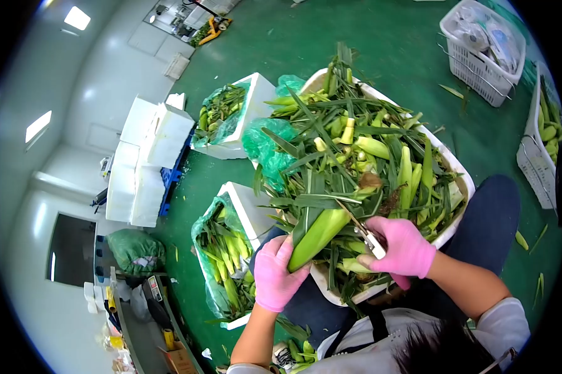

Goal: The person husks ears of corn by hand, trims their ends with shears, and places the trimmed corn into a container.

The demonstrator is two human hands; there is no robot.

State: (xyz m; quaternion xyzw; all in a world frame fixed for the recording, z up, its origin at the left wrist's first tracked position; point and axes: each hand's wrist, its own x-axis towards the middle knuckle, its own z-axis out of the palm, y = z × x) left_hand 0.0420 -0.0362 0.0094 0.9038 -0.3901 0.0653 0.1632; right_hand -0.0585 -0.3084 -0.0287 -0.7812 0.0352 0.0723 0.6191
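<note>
In a pink glove, my left hand (276,272) is wrapped around the lower end of an ear of corn (320,238) in its green husk, with long leaves at its far end. My right hand (402,249), also gloved in pink, grips white-handled scissors (374,244), their metal blades pointing at the far end of the ear. Both hands are over the near edge of a big white tub (459,168), heaped with husk leaves and trimmings. Several pale cut pieces, such as a stalk stub (348,132), lie on the heap.
Left of the tub stand two white foam boxes (256,103) lined with green plastic and filled with corn. White baskets (484,78) stand at the right, one holding plastic bags. Stacked foam boxes (147,162), a green sack (136,250) and a grey shelf (137,318) are on the left.
</note>
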